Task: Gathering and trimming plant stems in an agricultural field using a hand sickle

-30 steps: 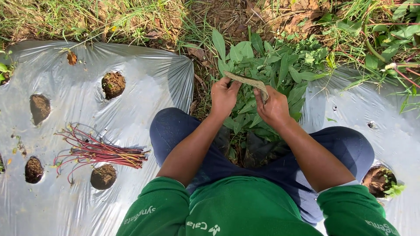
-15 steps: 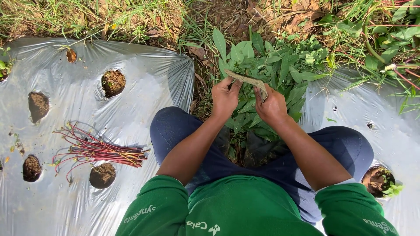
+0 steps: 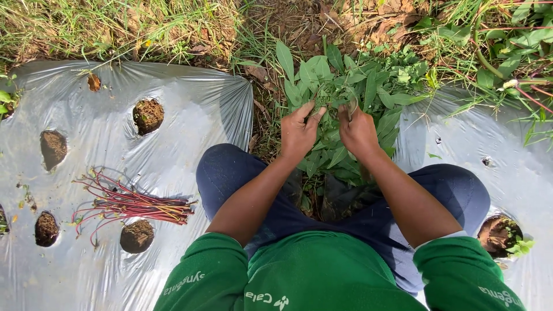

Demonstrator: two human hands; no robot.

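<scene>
Gripping leafy plant [image 3: 340, 98] between plastic sheets [image 3: 190, 103].

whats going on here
A person squats between two sheets of silver plastic mulch, both hands in a clump of leafy green plants. The left hand and right hand grip stems and leaves at its middle. A bundle of red stems lies on the left sheet among planting holes filled with soil.

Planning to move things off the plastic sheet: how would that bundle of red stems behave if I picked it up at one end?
The red stems look thin and long, so probably light and droopy. They lie loose, untied and splayed at one end, so some would likely slip out.
</scene>
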